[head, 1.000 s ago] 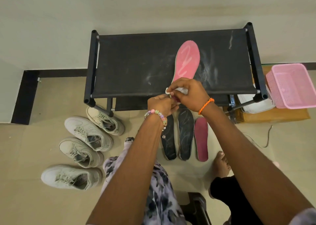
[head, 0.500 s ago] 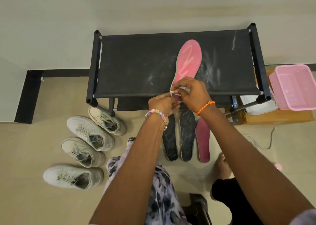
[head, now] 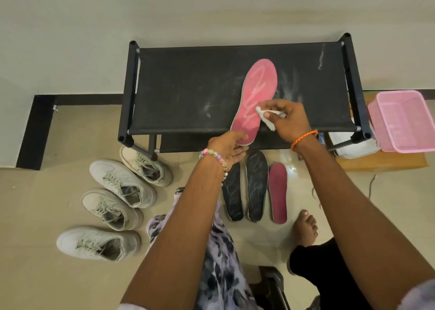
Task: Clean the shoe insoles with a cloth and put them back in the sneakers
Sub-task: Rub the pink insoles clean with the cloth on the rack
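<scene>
- Tiled floor w/ a black fabric-top shoe rack (head: 179, 93) against a pale wall; rack fills the upper middle of the frame.
- Pink insole (head: 256, 97) lies lengthwise on the rack top, right of centre, heel end hanging just over the near edge. Pale smeary streaks show on its surface.
- Right hand (head: 288, 118) pinches a small white cloth (head: 266, 117) between thumb & fingers; cloth touches the insole's right edge at about mid-length.
- Left hand (head: 227, 148) is at the heel end, thumb on top, fingers below and mostly straight; looks like steadying. Can't tell how firmly it grips.
- Step in hand, as I judge it: wiping this insole. To do it well: keep the heel pinned so it doesn't skid on the fabric, wipe in long strokes heel to toe, overlap passes till the streaks are gone, refold the cloth to a fresh face.
- Risk: overhanging heel could tip off if the left hand lets go.
- Below the rack, lower centre of frame: two dark insoles (head: 244, 187) and one maroon insole (head: 278, 192) side by side on the floor, prob. next in line.
- Left of frame: four pale sneakers (head: 117, 199) on the floor, openings up.
- Far right: pink basket (head: 400, 118).
</scene>
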